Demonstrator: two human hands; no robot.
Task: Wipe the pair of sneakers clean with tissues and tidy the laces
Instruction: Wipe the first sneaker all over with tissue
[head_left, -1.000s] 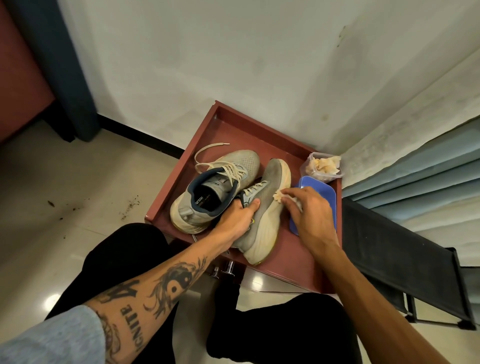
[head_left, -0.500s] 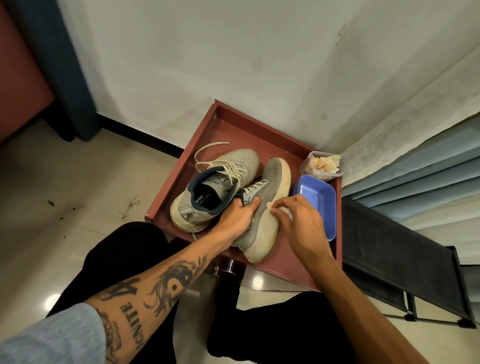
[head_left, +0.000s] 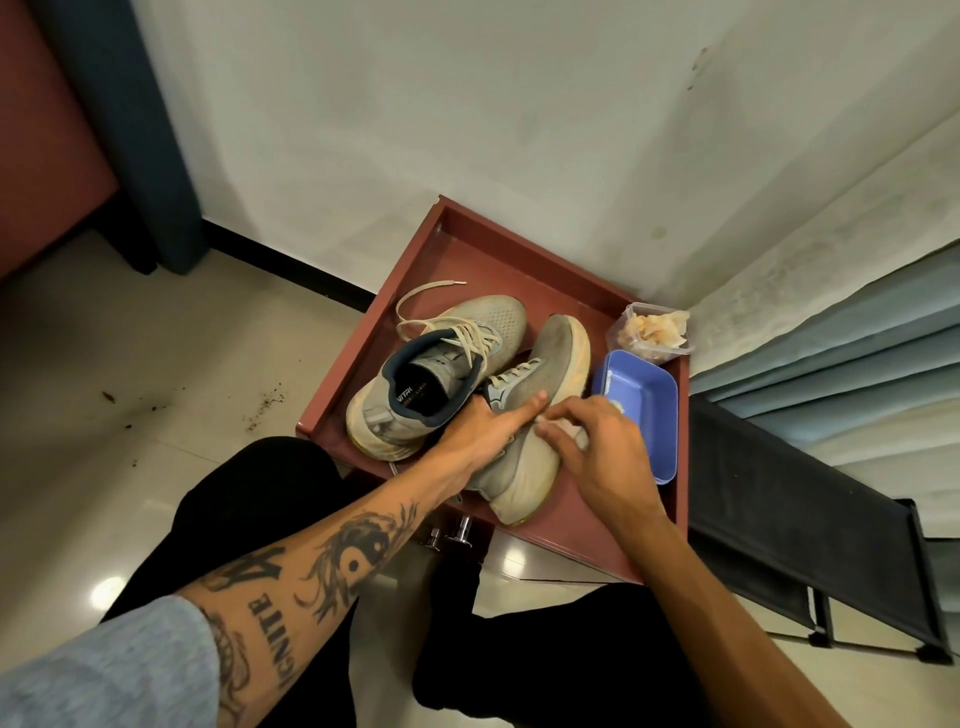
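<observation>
Two sneakers sit mid-tray (head_left: 457, 244): my left hand (head_left: 485, 423) pins the tilted right sneaker (head_left: 524, 457), right hand (head_left: 597, 441) curled on a tissue (head_left: 569, 431) w/ fingertips pinching—hard rubbing could roll it toward the blue tub (head_left: 641, 410) at the right edge.

Looks like a home, a room corner: glossy cream floor tiles (head_left: 130, 322) with bits of dirt, a scuffed white wall (head_left: 467, 130) with black skirting (head_left: 291, 270), pale blue curtains (head_left: 857, 332) at right. Dark blue curtain (head_left: 135, 130) and a reddish upholstered edge at left, a low black fabric rack (head_left: 810, 525) on the floor. Worn sneakers (head_left: 447, 374) sit in a red-brown drawer-like tray (head_left: 498, 260) set on the floor against the wall, so domestic, not a shop or workshop.
</observation>
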